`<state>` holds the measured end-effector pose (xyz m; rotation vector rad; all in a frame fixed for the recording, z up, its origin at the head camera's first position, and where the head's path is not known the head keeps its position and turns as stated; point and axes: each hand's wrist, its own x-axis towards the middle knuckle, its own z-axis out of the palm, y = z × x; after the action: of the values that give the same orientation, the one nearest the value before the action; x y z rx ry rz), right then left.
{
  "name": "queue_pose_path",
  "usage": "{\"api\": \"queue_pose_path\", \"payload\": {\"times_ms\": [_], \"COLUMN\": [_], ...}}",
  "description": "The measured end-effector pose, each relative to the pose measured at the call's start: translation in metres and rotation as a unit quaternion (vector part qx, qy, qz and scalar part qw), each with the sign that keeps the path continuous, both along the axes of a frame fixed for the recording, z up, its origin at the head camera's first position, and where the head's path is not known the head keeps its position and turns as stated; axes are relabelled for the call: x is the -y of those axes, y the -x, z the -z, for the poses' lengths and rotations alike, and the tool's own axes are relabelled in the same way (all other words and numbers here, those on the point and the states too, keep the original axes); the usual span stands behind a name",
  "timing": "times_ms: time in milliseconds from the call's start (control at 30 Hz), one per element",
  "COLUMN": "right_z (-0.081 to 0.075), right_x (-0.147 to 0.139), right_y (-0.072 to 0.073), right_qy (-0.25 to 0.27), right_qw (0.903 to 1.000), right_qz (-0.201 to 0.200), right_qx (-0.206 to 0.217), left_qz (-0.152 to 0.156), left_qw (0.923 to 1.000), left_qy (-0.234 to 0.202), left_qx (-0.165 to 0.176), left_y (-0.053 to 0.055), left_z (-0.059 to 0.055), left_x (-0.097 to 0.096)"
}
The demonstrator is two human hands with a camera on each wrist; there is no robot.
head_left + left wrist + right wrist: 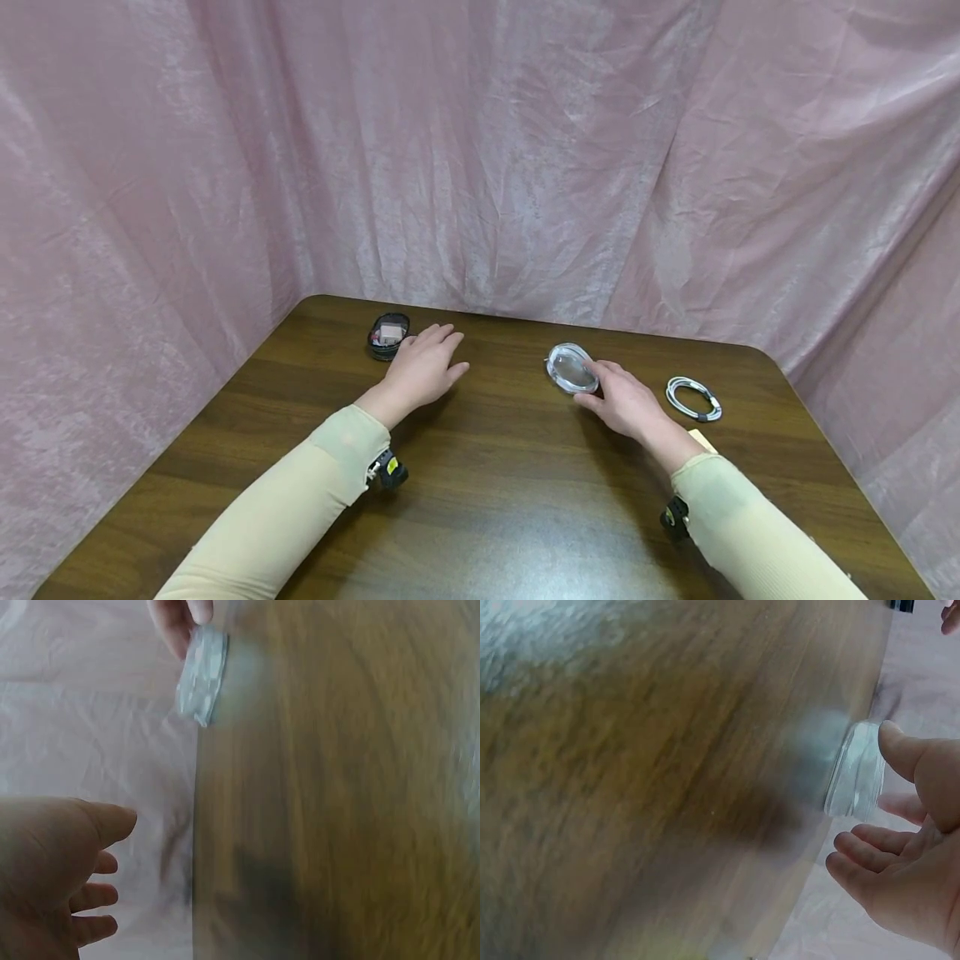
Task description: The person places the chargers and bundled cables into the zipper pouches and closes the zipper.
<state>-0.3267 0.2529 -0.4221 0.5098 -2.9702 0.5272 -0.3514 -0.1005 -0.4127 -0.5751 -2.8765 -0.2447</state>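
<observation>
My right hand (618, 402) is at the right side of a clear round case (572, 370). In the right wrist view the thumb and index finger span that case (857, 771), while the other fingers (866, 855) are loosely bent beside it. Its contents are hard to make out. My left hand (422, 364) reaches over the far left of the table, fingers spread and holding nothing. Just beyond its left side sits a small black oval case (388, 335), open on top, with a white block inside. The left wrist view shows the left hand (60, 877) with fingers apart.
A coiled white cable (693, 399) with a dark tie lies at the right of the brown wooden table (495, 467). A pale yellow object (702, 441) is partly hidden by my right forearm. Pink curtains (480, 167) hang around the table's back and sides.
</observation>
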Motion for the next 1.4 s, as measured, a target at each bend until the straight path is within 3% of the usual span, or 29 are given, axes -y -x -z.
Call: {"api": "queue_pose_path", "payload": {"times_ms": [267, 767, 1200, 1400], "right_z": [0.0, -0.002, -0.007, -0.007], "right_x": [0.003, 0.008, 0.014, 0.014], "right_y": [-0.006, -0.019, -0.02, -0.016], "right_qy": [-0.003, 0.009, 0.022, 0.022], "right_qw": [1.0, 0.9996, 0.9995, 0.9994], "right_qz": [-0.001, -0.026, -0.023, -0.006], "right_qx": [0.002, -0.012, -0.002, 0.027], "left_qz": [0.037, 0.077, 0.086, 0.092], "left_qw": [0.9993, 0.9968, 0.9958, 0.9948], "left_qy": [-0.004, -0.012, 0.001, 0.01], "left_qx": [0.007, 0.016, 0.031, 0.043], "left_y": [-0.011, -0.024, -0.022, -0.019], "left_z": [0.002, 0.012, 0.016, 0.017], "left_x": [-0.013, -0.033, -0.059, -0.076]}}
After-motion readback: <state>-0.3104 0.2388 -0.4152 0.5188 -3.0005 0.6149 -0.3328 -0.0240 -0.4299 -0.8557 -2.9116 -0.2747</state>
